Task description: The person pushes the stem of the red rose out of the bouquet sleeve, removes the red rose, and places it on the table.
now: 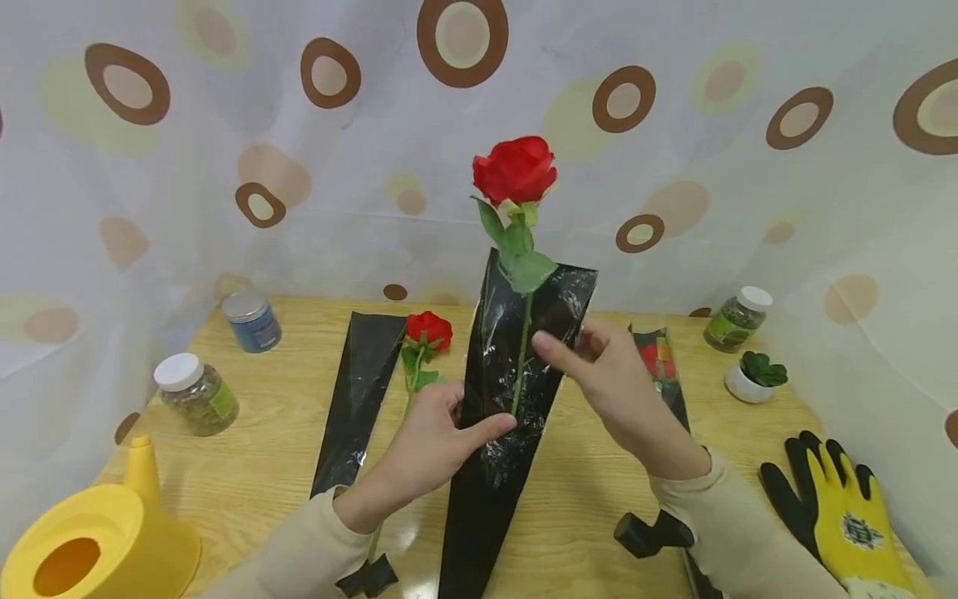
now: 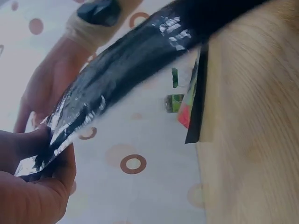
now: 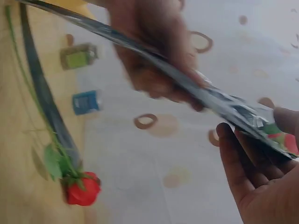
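Observation:
A red rose (image 1: 515, 169) stands upright in a black cone-shaped sleeve (image 1: 516, 366) held above the wooden table (image 1: 247, 466). My left hand (image 1: 479, 420) grips the sleeve's left edge, thumb laid across its front by the stem. My right hand (image 1: 565, 341) pinches the sleeve's right edge higher up, thumb in front and fingers behind. The left wrist view shows the shiny sleeve (image 2: 126, 70) running between the left hand's fingers (image 2: 37, 191) and the right hand (image 2: 46, 88). In the right wrist view the sleeve (image 3: 187, 81) is edge-on above the right hand's palm (image 3: 254, 186).
A second rose (image 1: 428, 329) lies on a flat black sleeve (image 1: 359, 391), and a third wrapped rose (image 1: 659, 359) lies at the right. Three jars (image 1: 252, 319) (image 1: 196, 393) (image 1: 737, 318), a small potted plant (image 1: 756, 376), a yellow watering can (image 1: 90, 541) and yellow-black gloves (image 1: 838, 499) ring the table.

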A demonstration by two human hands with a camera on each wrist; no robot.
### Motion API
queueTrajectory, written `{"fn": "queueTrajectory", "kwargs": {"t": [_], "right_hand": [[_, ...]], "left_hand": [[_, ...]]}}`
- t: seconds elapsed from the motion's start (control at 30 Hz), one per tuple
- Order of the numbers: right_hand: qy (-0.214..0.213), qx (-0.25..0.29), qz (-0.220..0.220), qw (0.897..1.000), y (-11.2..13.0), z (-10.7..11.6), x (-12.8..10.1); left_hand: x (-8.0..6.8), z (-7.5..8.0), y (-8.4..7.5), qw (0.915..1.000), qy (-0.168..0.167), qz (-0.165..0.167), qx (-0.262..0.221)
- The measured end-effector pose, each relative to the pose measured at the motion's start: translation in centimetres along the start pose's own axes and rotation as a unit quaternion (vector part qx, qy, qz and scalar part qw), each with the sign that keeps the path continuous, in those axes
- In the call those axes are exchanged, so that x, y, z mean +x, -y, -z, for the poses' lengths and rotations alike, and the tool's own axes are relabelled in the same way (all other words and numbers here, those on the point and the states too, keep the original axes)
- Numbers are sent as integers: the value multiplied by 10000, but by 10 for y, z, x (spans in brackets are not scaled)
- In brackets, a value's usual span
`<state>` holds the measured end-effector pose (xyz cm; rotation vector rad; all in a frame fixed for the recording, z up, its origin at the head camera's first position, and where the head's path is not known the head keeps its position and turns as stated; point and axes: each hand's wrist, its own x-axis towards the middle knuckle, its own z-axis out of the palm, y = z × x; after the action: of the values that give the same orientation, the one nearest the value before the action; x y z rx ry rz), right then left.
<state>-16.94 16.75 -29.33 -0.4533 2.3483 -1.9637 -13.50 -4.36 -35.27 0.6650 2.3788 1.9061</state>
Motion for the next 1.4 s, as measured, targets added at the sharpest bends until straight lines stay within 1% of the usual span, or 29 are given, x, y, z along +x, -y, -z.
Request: {"fn": "queueTrajectory", "kwargs": {"t": [0.03,0.1,0.17,0.2,0.3,0.4,0.47,0.6,0.7,0.8,0.87,0.97,1.0,1.03,1.07,1.1,1.13,1.17,1.2,1.27,1.3,1.33,1.4], "right_hand": [[7,348,74,9994,3,5,3],[14,921,356,9951,8,16,11],[55,1302,614,9896,12,26,17],[65,1354,732,9881,13,30,19],[-16,1141,916,9892,14,39,20],[-95,902,857,9922,15,43,19],[-143,745,799,9939,16,44,18],[-238,531,768,9953,21,45,17],[-307,517,737,9955,26,47,17],[-459,537,603,9957,31,49,19],[-628,412,480,9960,33,51,20],[-819,522,594,9935,38,54,23],[-860,707,705,9913,39,56,24],[-907,941,836,9879,41,59,25],[-957,1241,1025,9823,43,62,26],[-997,1710,1264,9720,45,66,26],[-1101,2126,1489,9594,48,70,27],[-1205,2527,1728,9443,51,75,27],[-1315,2923,1983,9262,55,80,28],[-1696,3169,2591,8965,64,90,27],[-1885,3313,2798,8811,68,94,26],[-2074,3352,2951,8704,72,99,25],[-2330,3270,3186,8586,78,105,22]], "left_hand": [[0,-1,1,9998,7,-67,168],[-2,-4,3,9980,-15,-128,625],[-3,-5,4,9965,23,-73,831],[-4,-6,3,9962,59,-44,870],[-6,-7,2,9935,98,100,1132],[-6,-8,1,9902,172,125,1378],[-6,-8,0,9889,258,152,1456],[-5,-5,-1,9890,572,292,1330],[-4,-2,-2,9885,784,353,1246],[-4,-1,-4,9877,899,391,1215],[-5,-1,-5,9874,942,420,1198],[-5,-1,-4,9879,951,521,1112],[-5,-1,-3,9882,955,559,1061],[-5,0,-2,9885,957,600,1004],[-5,0,0,9888,960,646,943],[-4,1,1,9891,971,681,867],[-4,2,3,9894,982,715,791],[-3,3,4,9897,980,728,746],[-2,5,6,9899,970,740,717],[-2,8,9,9905,941,776,637],[-1,9,11,9909,919,791,589],[-1,10,12,9912,895,806,557],[1,13,16,9921,822,839,442]]}}
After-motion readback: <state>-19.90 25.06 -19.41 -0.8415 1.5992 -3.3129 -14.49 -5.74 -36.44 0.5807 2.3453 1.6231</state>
